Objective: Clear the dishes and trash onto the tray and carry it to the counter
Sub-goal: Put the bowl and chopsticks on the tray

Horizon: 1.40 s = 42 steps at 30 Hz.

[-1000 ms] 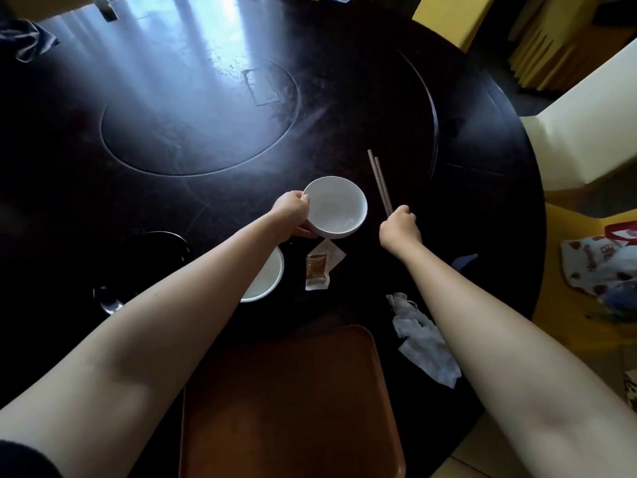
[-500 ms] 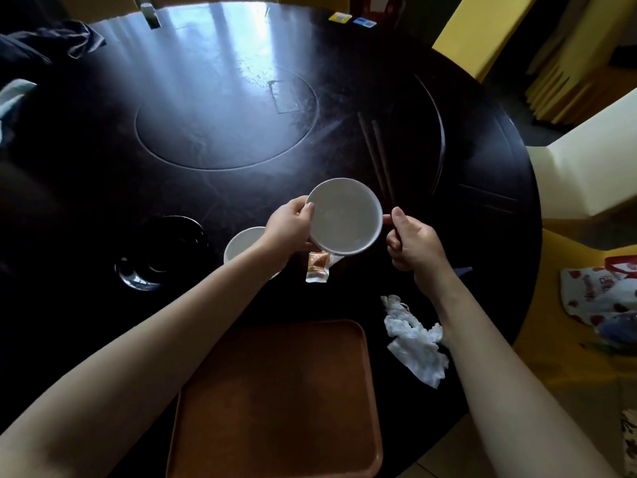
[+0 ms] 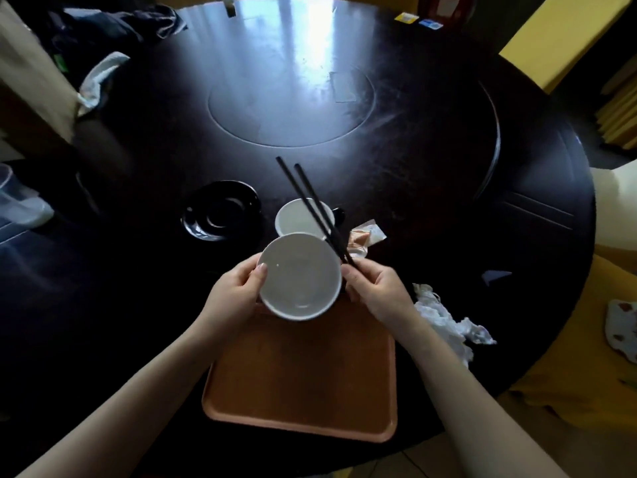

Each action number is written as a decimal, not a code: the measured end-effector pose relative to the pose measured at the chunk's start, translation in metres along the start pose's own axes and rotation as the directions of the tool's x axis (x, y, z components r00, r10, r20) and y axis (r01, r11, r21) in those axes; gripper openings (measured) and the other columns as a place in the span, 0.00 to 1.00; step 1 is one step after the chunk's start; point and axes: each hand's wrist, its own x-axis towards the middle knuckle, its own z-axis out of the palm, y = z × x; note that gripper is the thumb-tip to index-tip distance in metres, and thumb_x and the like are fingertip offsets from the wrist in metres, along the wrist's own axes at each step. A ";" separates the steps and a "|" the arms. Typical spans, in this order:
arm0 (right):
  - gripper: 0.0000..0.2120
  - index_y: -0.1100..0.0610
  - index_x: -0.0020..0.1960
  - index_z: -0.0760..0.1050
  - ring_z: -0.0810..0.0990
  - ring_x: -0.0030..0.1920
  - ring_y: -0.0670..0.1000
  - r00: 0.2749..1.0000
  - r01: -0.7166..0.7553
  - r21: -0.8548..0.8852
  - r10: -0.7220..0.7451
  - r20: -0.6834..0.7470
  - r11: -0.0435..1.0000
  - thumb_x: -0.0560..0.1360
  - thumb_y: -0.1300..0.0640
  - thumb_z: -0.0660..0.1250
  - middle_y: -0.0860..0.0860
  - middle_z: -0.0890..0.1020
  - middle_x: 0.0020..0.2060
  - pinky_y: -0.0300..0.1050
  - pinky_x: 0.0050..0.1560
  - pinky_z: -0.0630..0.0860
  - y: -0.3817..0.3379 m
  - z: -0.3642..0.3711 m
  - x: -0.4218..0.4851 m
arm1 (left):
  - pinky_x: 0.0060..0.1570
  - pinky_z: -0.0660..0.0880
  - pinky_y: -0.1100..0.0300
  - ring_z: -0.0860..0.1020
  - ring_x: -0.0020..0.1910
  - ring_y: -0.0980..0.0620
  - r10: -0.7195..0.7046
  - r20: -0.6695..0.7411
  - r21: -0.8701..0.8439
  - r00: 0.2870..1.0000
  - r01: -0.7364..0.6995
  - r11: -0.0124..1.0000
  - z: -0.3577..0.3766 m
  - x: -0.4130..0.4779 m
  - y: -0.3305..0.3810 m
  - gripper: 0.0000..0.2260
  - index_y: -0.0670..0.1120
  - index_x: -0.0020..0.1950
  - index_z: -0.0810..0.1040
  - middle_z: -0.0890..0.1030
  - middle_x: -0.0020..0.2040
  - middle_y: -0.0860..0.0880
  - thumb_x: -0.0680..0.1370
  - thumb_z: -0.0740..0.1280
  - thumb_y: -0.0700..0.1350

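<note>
My left hand (image 3: 238, 294) grips a white bowl (image 3: 300, 276) by its left rim, held in the air over the far edge of the orange tray (image 3: 300, 401). My right hand (image 3: 375, 288) holds a pair of dark chopsticks (image 3: 310, 205) by their near ends; they point up and to the left, above a white cup (image 3: 296, 217). A black saucer (image 3: 220, 213) lies left of the cup. A torn sauce packet (image 3: 365, 236) lies right of it. A crumpled white napkin (image 3: 448, 322) rests beside the tray's right side.
The round dark table (image 3: 413, 167) has an inset turntable ring (image 3: 289, 105) in its middle. Clothes and a towel (image 3: 100, 77) lie at the far left. Yellow-covered chairs (image 3: 551, 46) stand to the right, with a patterned bag (image 3: 624, 326) at the right edge.
Both hands came back toward me. The bowl was lifted off the table and now hangs over the tray's far edge. The chopsticks were picked up and swung left.
</note>
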 end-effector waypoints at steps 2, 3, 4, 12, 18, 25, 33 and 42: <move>0.07 0.53 0.47 0.78 0.69 0.22 0.39 0.998 -0.032 -0.014 0.033 0.052 0.999 0.77 0.61 0.62 0.43 0.73 0.21 0.28 0.25 0.65 0.012 0.014 -0.006 | 0.46 0.77 0.55 0.78 0.45 0.54 -0.050 -0.059 -0.012 0.997 0.050 0.999 -0.012 -0.010 -0.021 0.10 0.53 0.57 0.74 0.80 0.45 0.55 0.80 0.57 0.43; 0.07 0.52 0.48 0.79 0.71 0.23 0.38 0.996 -0.051 -0.019 0.052 0.071 0.999 0.77 0.61 0.62 0.43 0.75 0.21 0.28 0.26 0.66 0.019 0.020 -0.008 | 0.49 0.75 0.54 0.78 0.46 0.52 -0.078 -0.081 -0.029 0.994 0.076 0.997 -0.015 -0.015 -0.031 0.10 0.53 0.55 0.75 0.80 0.45 0.55 0.80 0.58 0.42; 0.08 0.51 0.48 0.79 0.74 0.26 0.38 0.994 -0.062 -0.039 0.065 0.084 0.997 0.77 0.60 0.62 0.41 0.78 0.24 0.28 0.30 0.69 0.025 0.025 -0.011 | 0.52 0.74 0.54 0.78 0.48 0.51 -0.105 -0.097 -0.048 0.990 0.101 0.994 -0.018 -0.019 -0.042 0.10 0.53 0.54 0.76 0.80 0.45 0.54 0.79 0.58 0.42; 0.10 0.55 0.56 0.79 0.76 0.46 0.28 0.982 -0.053 -0.382 0.118 0.149 0.923 0.77 0.56 0.62 0.42 0.81 0.46 0.23 0.50 0.68 0.076 0.036 -0.026 | 0.28 0.79 0.63 0.79 0.39 0.51 -0.270 -0.132 -0.118 0.954 0.255 0.960 -0.021 -0.039 -0.102 0.09 0.52 0.55 0.75 0.80 0.43 0.51 0.80 0.58 0.43; 0.08 0.45 0.40 0.74 0.74 0.25 0.39 0.974 -0.114 -0.476 0.191 0.118 0.872 0.77 0.53 0.62 0.43 0.77 0.21 0.33 0.33 0.69 0.093 0.032 -0.031 | 0.57 0.75 0.52 0.79 0.54 0.50 -0.279 -0.131 -0.034 0.951 0.277 0.960 -0.028 -0.037 -0.127 0.12 0.60 0.49 0.78 0.82 0.50 0.53 0.79 0.59 0.45; 0.06 0.48 0.44 0.78 0.75 0.28 0.40 0.969 -0.103 -0.571 0.211 0.126 0.814 0.76 0.53 0.62 0.44 0.77 0.26 0.31 0.31 0.69 0.094 0.022 -0.028 | 0.60 0.74 0.51 0.77 0.58 0.48 -0.273 -0.146 0.090 0.951 0.288 0.953 -0.036 -0.027 -0.130 0.14 0.51 0.62 0.76 0.81 0.55 0.49 0.79 0.58 0.47; 0.12 0.48 0.39 0.77 0.73 0.27 0.46 0.964 -0.053 -0.577 0.192 0.182 0.815 0.78 0.52 0.59 0.47 0.75 0.24 0.37 0.32 0.69 0.084 0.014 -0.019 | 0.63 0.70 0.54 0.76 0.61 0.45 -0.019 -0.268 0.392 0.963 0.127 0.911 -0.048 -0.004 -0.093 0.22 0.44 0.72 0.63 0.76 0.64 0.41 0.79 0.59 0.48; 0.11 0.52 0.44 0.80 0.73 0.30 0.45 0.940 -0.023 -0.625 0.231 0.253 0.780 0.78 0.51 0.60 0.51 0.79 0.32 0.39 0.35 0.69 0.075 0.009 -0.006 | 0.37 0.79 0.66 0.78 0.40 0.52 -0.114 -0.124 -0.033 0.986 0.111 0.993 -0.030 0.038 -0.068 0.16 0.35 0.66 0.69 0.77 0.51 0.40 0.81 0.54 0.41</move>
